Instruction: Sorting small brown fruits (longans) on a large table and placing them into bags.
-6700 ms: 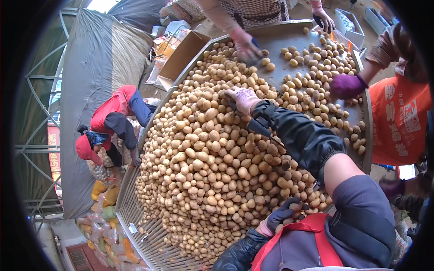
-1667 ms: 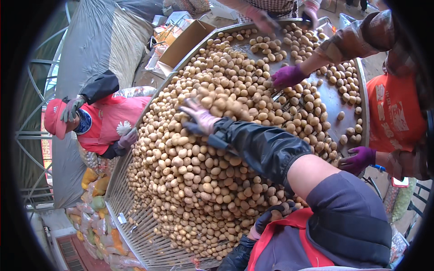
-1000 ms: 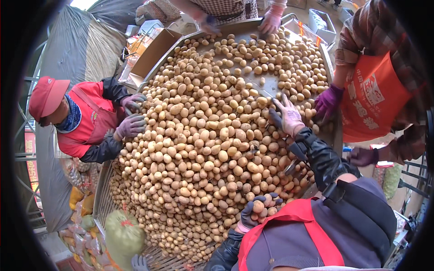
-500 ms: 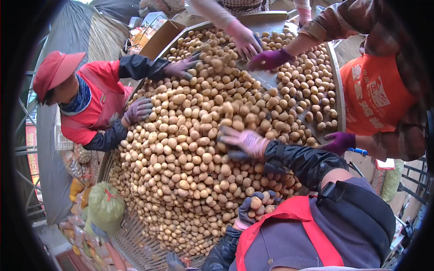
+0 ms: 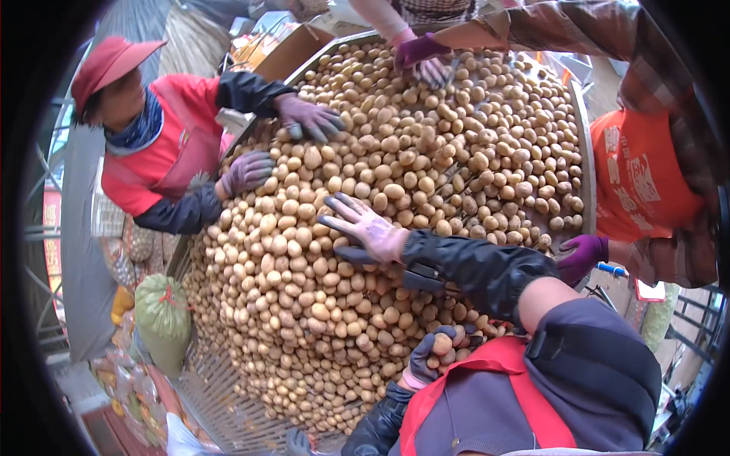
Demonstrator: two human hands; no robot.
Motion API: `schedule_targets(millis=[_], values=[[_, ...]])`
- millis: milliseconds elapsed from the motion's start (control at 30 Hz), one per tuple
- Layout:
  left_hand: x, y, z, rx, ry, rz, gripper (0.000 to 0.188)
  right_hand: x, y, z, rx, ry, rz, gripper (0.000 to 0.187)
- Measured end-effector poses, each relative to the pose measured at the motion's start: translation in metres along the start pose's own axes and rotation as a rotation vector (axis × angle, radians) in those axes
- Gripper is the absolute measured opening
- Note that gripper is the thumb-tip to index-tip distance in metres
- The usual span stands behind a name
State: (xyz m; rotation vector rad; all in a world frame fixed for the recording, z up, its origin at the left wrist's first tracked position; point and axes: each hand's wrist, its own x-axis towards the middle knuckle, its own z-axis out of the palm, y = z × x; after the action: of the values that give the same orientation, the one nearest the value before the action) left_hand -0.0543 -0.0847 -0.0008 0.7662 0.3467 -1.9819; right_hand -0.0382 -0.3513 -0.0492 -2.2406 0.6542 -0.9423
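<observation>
A large heap of potatoes (image 5: 304,251) covers the metal sorting table. My right hand (image 5: 372,232), in a pink glove with grey fingers, lies palm down over the middle of the heap, its fingers spread and nothing gripped. Close to my chest, my left hand (image 5: 424,361), in a similar glove, is curled round a few potatoes (image 5: 442,346); its palm is partly hidden. To the left, a co-worker's two gloved hands (image 5: 308,118) rest on the heap's edge. At the far side, a purple glove (image 5: 418,52) overlaps another person's pink glove (image 5: 433,72).
The table's metal rim (image 5: 585,152) bounds the right side. Metal slats (image 5: 228,406) show at the lower left, beside a tied green mesh sack (image 5: 163,319). Another purple-gloved hand (image 5: 584,251) is at the right rim. A grey glove (image 5: 299,441) shows at the bottom.
My right hand has moved left across the heap, fingers spreading. My left hand still holds potatoes. Far co-workers' hands have shifted away, and potatoes cover the bare metal patch seen before.
</observation>
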Motion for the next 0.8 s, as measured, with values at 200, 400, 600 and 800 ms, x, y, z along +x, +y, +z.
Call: schedule_targets(millis=[200, 400, 600, 800], values=[[0.006, 0.001, -0.018, -0.011, -0.178, -0.107, 0.028, 0.073, 0.077, -0.007, -0.163, 0.146, 0.091, 0.069], [0.008, 0.006, -0.026, 0.015, -0.195, -0.151, 0.027, 0.042, 0.118, -0.062, -0.504, -0.034, 0.463, 0.060], [0.012, 0.005, -0.026, 0.020, -0.209, -0.173, 0.026, -0.082, 0.077, -0.068, -0.469, 0.069, 0.482, 0.053], [0.016, 0.004, -0.024, 0.020, -0.236, -0.164, 0.026, -0.160, -0.007, -0.119, -0.388, -0.083, 0.525, 0.043]])
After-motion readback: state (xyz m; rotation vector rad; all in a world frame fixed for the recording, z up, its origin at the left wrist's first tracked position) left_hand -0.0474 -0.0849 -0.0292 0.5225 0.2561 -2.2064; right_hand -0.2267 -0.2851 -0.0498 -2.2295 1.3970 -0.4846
